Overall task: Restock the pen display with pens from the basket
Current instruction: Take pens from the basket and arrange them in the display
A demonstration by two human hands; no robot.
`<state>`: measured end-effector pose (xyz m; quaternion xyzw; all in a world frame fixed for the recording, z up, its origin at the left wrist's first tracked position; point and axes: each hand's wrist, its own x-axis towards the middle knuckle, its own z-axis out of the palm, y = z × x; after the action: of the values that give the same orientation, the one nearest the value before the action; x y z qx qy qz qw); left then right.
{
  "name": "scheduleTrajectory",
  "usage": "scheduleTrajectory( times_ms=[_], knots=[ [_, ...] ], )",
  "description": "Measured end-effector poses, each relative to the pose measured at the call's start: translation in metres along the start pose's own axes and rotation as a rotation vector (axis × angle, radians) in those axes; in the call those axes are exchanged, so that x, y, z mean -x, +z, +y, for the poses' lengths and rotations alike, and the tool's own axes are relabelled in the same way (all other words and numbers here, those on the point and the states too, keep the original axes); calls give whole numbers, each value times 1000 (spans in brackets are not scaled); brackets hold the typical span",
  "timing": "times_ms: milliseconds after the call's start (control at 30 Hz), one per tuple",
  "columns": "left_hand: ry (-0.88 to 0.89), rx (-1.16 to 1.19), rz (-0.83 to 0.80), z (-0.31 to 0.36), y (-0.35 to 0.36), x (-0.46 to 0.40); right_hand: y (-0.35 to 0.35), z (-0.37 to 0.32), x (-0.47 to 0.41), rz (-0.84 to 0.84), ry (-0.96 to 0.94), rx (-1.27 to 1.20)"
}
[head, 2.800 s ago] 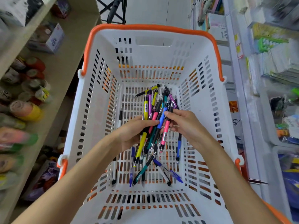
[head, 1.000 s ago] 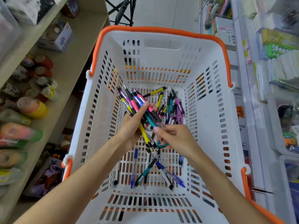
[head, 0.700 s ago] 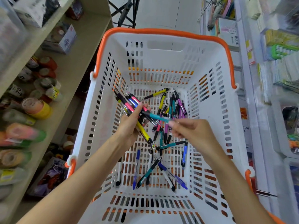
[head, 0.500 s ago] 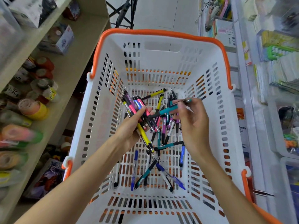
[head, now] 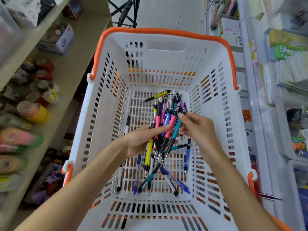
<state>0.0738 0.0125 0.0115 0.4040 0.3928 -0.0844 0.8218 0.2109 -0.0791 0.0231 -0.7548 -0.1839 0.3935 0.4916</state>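
Note:
A white slotted basket [head: 106, 114] with an orange rim fills the middle of the view. Several loose pens [head: 160, 177] lie on its floor. My left hand [head: 141, 140] grips a bundle of pens [head: 160, 130] in pink, yellow, blue and black, thumb laid across them. My right hand [head: 198, 127] pinches a teal pen [head: 174, 135] near its top end and holds it against the right side of that bundle. No pen display is visible.
A beige shelf [head: 70, 77] with tape rolls [head: 33, 112] and small boxes runs along the left. White racks [head: 260, 114] of stationery stand on the right. Tiled floor and a black stand [head: 126, 12] lie beyond the basket.
My left hand turned the bundle from pointing up-left to nearly upright. My right hand picked a teal pen from the pile, lifted it and brought it against the bundle.

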Motion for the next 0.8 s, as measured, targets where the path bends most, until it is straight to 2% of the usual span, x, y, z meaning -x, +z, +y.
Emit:
scheduleTrajectory(
  times_ms=[100,367,467,600,800],
  knots=[
    [36,-9,-30,0,3,1,0,-1,0,-42,37,-56],
    [126,-89,-80,-4,3,0,1,-3,2,-14,-35,92],
    [88,-213,-163,-4,4,3,1,-5,3,14,-94,176],
    [38,-343,-244,-7,3,4,-2,-3,0,-11,-62,224],
    [-10,-399,-308,-3,2,7,-10,-9,1,-174,-16,140]
  ],
)
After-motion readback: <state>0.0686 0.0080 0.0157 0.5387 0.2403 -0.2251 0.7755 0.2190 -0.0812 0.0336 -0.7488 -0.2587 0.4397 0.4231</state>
